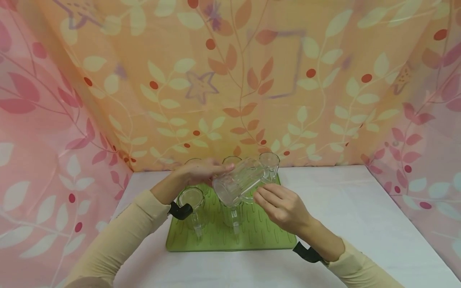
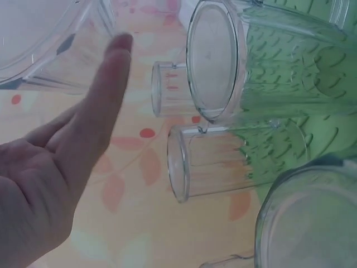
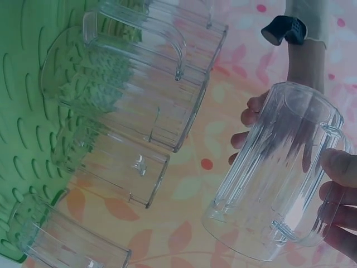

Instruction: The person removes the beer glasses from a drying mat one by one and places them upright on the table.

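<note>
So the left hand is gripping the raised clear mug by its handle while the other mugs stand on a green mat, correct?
Wrong hand: the right wrist view shows the right hand gripping the raised clear mug by its handle. The other mugs do stand on the green mat.

Long beige sleeves [image 1: 126,228]; curved black wristbands [image 1: 181,211]

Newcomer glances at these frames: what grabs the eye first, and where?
Probably the transparent, ribbed, cylindrical mug, held tilted between the left hand and right hand, just below the head view's centre. Under it, more transparent mugs stand on a green, rectangular, textured mat. Behind, an orange-and-pink leaf-print backdrop fills the upper head view.
</note>
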The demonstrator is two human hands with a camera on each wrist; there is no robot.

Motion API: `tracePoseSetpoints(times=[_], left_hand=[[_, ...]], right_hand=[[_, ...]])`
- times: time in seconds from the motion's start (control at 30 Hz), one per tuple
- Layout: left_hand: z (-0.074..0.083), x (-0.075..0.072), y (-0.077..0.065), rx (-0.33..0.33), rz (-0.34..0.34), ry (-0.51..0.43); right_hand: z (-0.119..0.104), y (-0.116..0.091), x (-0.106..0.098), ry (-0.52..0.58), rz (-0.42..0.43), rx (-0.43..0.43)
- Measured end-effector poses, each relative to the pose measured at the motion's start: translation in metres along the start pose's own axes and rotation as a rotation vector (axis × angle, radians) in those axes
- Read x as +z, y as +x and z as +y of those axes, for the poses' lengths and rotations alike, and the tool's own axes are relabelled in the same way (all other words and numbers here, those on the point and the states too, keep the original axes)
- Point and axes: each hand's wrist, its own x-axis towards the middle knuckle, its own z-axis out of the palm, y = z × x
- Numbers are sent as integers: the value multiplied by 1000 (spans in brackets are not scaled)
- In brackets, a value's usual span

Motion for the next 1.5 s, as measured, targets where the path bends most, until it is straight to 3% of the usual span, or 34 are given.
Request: tracePoseSetpoints(times=[0.2,0.5,1.03,1.33,1.5], left_hand=[[-3,0,1,-5,-31,-21],[-5,5,2,-22,23,-91],[-22,15,4,37,115,-236],[-30,21,-1,124,235,-236],[-36,28,-3,155,319,-240]], right_hand=[[-1,0,0,0,-8,0],[-2,-1,-1,1,-27,16],[2,-2,-6,97,-126,179],[7,-4,-10,232,-270,309],[10,-4,-11,283,-253,375]])
